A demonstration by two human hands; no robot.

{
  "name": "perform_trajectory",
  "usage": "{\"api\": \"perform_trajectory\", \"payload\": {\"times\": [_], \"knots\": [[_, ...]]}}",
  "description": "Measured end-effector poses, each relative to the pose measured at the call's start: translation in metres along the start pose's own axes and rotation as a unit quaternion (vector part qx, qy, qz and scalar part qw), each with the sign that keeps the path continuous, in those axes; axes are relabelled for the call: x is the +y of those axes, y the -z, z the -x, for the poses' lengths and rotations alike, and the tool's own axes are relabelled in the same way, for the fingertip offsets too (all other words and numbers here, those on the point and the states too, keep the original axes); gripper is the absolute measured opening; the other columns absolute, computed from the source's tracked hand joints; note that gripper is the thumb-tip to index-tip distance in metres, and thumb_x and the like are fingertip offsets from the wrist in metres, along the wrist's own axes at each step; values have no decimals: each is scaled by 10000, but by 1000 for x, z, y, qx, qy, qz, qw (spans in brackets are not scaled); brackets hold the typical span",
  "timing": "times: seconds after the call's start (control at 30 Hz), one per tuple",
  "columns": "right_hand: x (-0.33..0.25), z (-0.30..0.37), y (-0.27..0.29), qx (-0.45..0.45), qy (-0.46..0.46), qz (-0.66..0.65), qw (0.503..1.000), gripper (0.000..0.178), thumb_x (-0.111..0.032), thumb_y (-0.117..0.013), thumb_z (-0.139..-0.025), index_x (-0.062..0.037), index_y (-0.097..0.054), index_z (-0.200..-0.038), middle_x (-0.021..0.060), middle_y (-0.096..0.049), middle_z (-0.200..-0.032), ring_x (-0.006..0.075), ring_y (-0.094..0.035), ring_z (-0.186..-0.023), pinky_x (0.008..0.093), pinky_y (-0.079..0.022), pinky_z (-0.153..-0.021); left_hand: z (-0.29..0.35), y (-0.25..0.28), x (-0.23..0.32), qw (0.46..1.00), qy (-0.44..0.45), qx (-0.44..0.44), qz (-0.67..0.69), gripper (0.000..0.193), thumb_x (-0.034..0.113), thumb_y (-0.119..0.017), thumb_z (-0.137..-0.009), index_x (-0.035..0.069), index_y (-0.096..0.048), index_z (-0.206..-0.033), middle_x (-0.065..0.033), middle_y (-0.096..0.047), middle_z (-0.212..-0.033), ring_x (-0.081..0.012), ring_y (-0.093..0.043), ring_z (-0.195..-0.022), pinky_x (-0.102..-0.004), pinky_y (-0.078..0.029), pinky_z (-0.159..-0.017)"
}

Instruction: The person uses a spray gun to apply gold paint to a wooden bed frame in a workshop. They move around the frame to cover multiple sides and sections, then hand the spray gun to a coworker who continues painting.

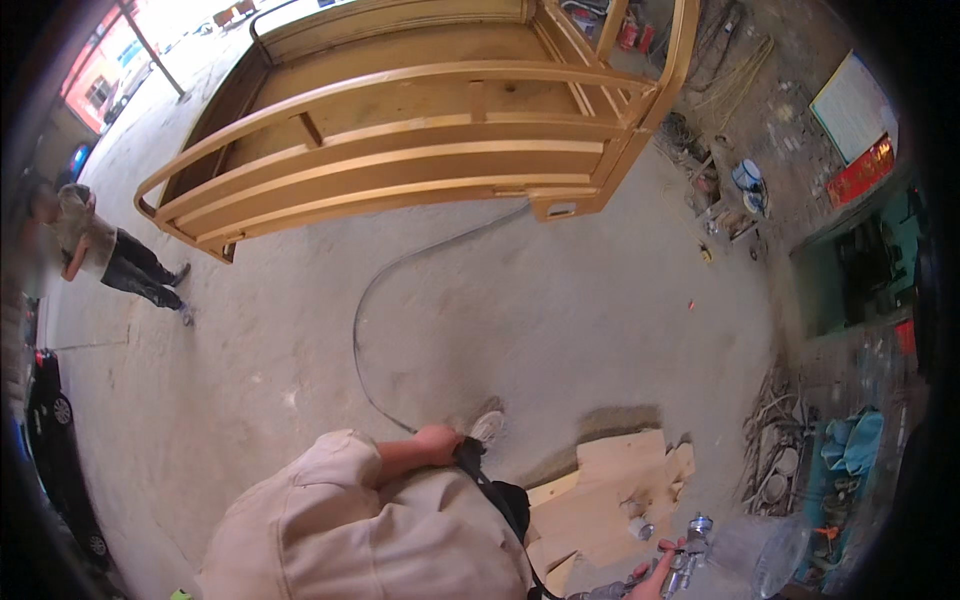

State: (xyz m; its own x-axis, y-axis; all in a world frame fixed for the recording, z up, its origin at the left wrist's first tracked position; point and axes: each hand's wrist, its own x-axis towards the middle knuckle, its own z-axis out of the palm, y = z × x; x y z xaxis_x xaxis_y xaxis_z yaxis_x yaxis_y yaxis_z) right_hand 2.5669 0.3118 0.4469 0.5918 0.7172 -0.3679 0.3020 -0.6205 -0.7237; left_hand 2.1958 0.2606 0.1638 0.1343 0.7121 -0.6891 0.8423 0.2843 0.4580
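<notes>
My right hand point(655, 580) is at the lower edge, closed around a metal spray gun point(686, 566). A large clear cup point(770, 555) sits beside the gun, by its right side. My left hand point(438, 445) is closed on a dark hose point(358, 330) in front of my body. From there the hose curves over the floor and reaches under a gold-coloured metal cargo bed point(400, 170) with tubular rails. Another dark stretch runs down past my jacket toward the gun. My left fingers are partly hidden.
Flattened cardboard point(615, 490) lies by my feet, with a small can point(640, 527) on it. Left, a person point(110, 245) stands near a dark car point(55, 440). Along the right wall are coiled hoses point(775, 450), a teal shelf point(840, 490) and a white-and-blue bucket point(747, 175).
</notes>
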Motion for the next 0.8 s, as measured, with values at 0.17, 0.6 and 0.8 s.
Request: {"api": "perform_trajectory", "payload": {"times": [0.17,0.6,0.8], "knots": [[-11,-136,-15,-158,-158,-101,969,383,-460,-576,-944,-98,-679,-1015,-17,-499,-718,97,-439,-628,263,-341,-534,-33,8,44,998,51,-15,30,296,356,-638,-780,127,-663,-965,-146,-680,-948,-359,-656,-910,-483,-523,-757],[222,-359,-299,-359,199,339,847,345,-245,-510,-996,-27,-590,-1251,78,-580,-1110,199,-513,-1022,334,-409,-922,-205,-163,11,953,241,40,179,256,359,-604,-867,105,-618,-898,-142,-665,-901,-348,-671,-824,-505,-523,-682],[352,-430,-349,-283,557,480,616,418,-188,-517,-939,-19,-539,-1320,235,-524,-1339,435,-464,-1227,557,-319,-1075,-254,-196,-6,934,271,61,225,243,300,-620,-872,59,-637,-852,-166,-642,-866,-364,-638,-836,-487,-509,-716]]}}
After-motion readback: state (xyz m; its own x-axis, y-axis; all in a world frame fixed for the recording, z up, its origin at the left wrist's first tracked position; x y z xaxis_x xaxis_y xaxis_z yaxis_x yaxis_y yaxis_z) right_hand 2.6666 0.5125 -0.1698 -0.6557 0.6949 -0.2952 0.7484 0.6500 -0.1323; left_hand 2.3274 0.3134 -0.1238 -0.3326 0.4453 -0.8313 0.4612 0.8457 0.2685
